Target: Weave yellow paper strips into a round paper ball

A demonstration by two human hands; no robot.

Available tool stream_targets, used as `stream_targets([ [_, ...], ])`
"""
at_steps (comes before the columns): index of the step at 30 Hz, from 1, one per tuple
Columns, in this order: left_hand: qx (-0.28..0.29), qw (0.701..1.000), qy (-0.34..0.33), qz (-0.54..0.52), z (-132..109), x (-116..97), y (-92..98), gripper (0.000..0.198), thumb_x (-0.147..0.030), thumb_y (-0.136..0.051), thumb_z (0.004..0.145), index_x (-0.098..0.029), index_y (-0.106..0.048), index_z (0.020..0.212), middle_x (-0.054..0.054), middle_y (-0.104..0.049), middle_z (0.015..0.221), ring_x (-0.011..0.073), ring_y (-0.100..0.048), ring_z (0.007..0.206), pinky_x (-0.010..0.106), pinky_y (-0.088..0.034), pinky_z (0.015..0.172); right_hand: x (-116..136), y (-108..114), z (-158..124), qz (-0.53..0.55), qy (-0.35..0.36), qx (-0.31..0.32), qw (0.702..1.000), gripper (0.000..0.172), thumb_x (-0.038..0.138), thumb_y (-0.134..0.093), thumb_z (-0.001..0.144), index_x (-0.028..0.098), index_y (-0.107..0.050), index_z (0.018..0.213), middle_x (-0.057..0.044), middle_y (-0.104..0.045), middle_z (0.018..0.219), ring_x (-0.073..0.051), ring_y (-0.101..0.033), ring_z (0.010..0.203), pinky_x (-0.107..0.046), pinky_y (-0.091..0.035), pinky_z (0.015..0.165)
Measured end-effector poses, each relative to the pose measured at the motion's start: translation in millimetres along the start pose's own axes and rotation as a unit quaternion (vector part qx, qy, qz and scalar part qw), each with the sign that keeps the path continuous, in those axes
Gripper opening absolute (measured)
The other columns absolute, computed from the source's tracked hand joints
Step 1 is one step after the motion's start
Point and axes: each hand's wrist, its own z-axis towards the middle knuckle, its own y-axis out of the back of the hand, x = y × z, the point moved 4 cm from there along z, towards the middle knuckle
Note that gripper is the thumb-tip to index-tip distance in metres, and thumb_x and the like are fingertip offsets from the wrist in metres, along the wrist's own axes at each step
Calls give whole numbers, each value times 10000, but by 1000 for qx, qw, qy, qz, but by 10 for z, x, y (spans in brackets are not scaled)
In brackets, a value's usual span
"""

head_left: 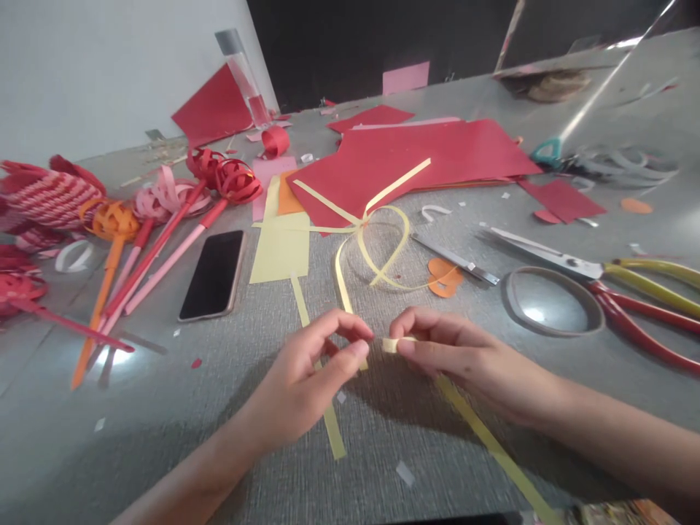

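Note:
My right hand (pixel 464 350) pinches a small curled piece of pale yellow paper strip (pixel 389 345) between thumb and fingers. A long yellow strip (pixel 492 445) runs from beneath this hand toward the lower right; my fingers hide whether the two are joined. My left hand (pixel 317 372) hovers just to the left, fingers loosely bent, thumb and index tip close but slightly apart, with nothing visible between them. Under it passes another yellow strip (pixel 335 434). Beyond both hands, several thin yellow strips cross at one point, forming a looped paper shape (pixel 362 224).
Left: a phone (pixel 212 275), a yellow sheet (pixel 281 251) and paper flowers on sticks (pixel 158 248). Behind: red sheets (pixel 426 157) and a clear bottle (pixel 243 76). Right: a slim cutter (pixel 456 259), large open scissors (pixel 596 277), a grey tape ring (pixel 552 328) and orange scraps (pixel 444 277).

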Motion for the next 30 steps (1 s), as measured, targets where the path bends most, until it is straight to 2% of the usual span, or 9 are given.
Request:
stream_targets([
  [4, 71, 995, 42, -48, -10, 20, -71, 164, -336, -504, 817, -186, -570, 811, -16, -550, 721, 90, -479, 639, 205, -394, 561, -12, -55, -12, -19, -14, 34, 999, 253, 414, -627, 745, 174, -552, 777, 58, -426, 604, -59, -343, 531, -225, -275, 523],
  [8, 78, 995, 39, -45, -27, 10, -81, 136, -301, -527, 802, -176, -557, 756, -33, -514, 658, 77, -439, 596, 201, -377, 552, -21, -97, -22, -16, -12, 63, 998, 275, 428, -626, 744, 166, -554, 787, 45, -487, 620, -68, -433, 573, -236, -349, 599],
  [11, 43, 999, -22, -3, -35, -36, -42, 101, -239, -522, 801, -173, -547, 729, -28, -521, 664, 80, -445, 614, 209, -387, 583, -28, -114, -21, 18, -14, 84, 996, 305, 464, -560, 788, 159, -550, 774, 13, -563, 659, -87, -519, 631, -261, -380, 674],
  [15, 5, 983, -182, 37, -63, -110, 13, 74, -163, -490, 818, -178, -533, 760, 4, -573, 767, 100, -520, 719, 234, -437, 672, -93, -154, -32, 109, -91, 159, 977, 394, 501, -431, 853, 137, -574, 804, -35, -626, 703, -117, -595, 661, -261, -378, 638],
  [18, -34, 940, -329, 84, -101, -143, 53, 96, -157, -521, 817, -190, -535, 906, 33, -600, 879, 125, -555, 823, 266, -467, 732, -129, -197, -69, 145, -136, 225, 954, 386, 462, -425, 866, 123, -609, 882, -66, -659, 785, -127, -623, 717, -255, -382, 659],
  [20, -75, 892, -416, 162, -136, -160, 69, 169, -151, -563, 796, -182, -531, 959, 41, -612, 900, 136, -557, 847, 279, -473, 745, -135, -226, -100, 150, -143, 254, 945, 383, 445, -435, 863, 117, -625, 921, -83, -668, 838, -134, -628, 760, -265, -388, 700],
  [23, -105, 806, -506, 289, -192, -186, 54, 135, -111, -548, 792, -159, -550, 918, 37, -641, 867, 138, -572, 827, 274, -475, 723, -125, -266, -137, 152, -127, 269, 943, 369, 437, -488, 837, 109, -634, 924, -90, -671, 826, -150, -627, 780, -304, -394, 767],
  [26, -93, 746, -557, 352, -235, -210, 31, 114, -99, -489, 816, -148, -570, 880, 35, -663, 845, 138, -597, 831, 262, -473, 699, -107, -274, -140, 160, -99, 237, 953, 249, 362, -589, 786, 117, -623, 810, -58, -657, 770, -140, -624, 746, -321, -393, 804],
  [30, -109, 726, -570, 369, -246, -234, 41, 123, -116, -472, 836, -170, -581, 850, 19, -671, 823, 122, -614, 820, 249, -469, 695, -125, -242, -115, 160, -103, 175, 966, 177, 286, -656, 734, 139, -558, 728, -12, -637, 720, -110, -606, 706, -303, -397, 798],
])
